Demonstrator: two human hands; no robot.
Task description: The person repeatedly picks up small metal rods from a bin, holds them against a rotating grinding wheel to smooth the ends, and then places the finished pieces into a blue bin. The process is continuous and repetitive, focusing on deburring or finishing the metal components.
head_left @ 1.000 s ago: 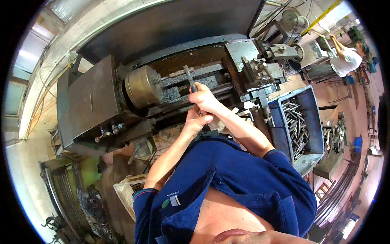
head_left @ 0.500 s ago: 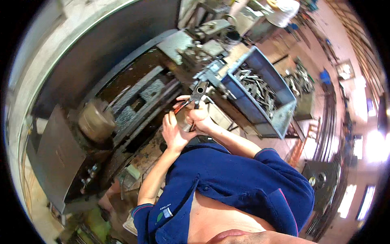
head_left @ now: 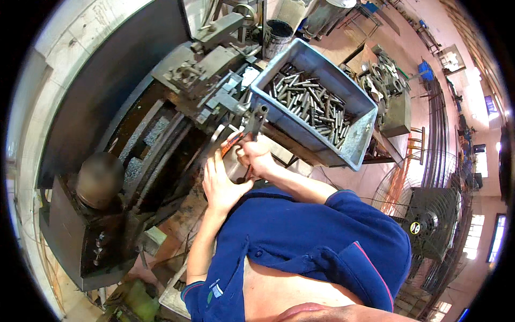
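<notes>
In front of my chest my right hand is closed with its fingers curled around a dark metal rod, whose round hollow end points up and away. Against it lies a flat orange-and-black tool; its exact kind I cannot make out. My left hand has its fingers stretched along the lower side of that tool, fingertips on it, while the thumb reaches across toward the right hand. Just beyond both hands stands the tool post of a lathe. Part of the rod is hidden inside my right hand.
On the left the lathe's blurred round chuck sits beside the chip-strewn bed. A blue plastic bin holding several short metal rods is close at the right. Beyond it are a black bucket and a caged fan.
The view has turned, so the lathe and the blue bin appear farther left. My hands stay together around the rod and the tool, the left hand's fingers now straighter.
</notes>
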